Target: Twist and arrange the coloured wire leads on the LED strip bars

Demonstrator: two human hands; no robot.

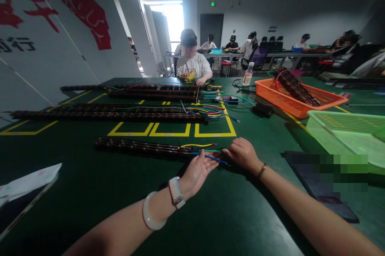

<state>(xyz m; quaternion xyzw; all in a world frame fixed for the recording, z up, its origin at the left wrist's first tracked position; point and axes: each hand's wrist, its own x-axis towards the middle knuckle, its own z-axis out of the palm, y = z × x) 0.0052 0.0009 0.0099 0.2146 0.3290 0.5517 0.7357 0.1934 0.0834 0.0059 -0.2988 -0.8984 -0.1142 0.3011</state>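
Observation:
A long dark bundle [144,146] with copper-coloured marks lies on the green table, with yellow, green and blue wires coming out of its right end. My left hand [196,171] is palm up at that end, its fingers stretched out beneath the blue wire [215,158] and its thumb raised beside the wires. Closed at the tip of the green wire [214,151], my right hand [242,153] pinches it between thumb and fingers. The yellow wire [197,145], red-tipped, lies loose behind both hands.
More long bundles [120,113] with coloured wires lie across yellow-taped boxes. On the right stand an orange basket [282,97], a green basket [331,127] and a bottle [248,74]. A dark flat device [319,187] lies near my right forearm. A co-worker [194,61] sits opposite.

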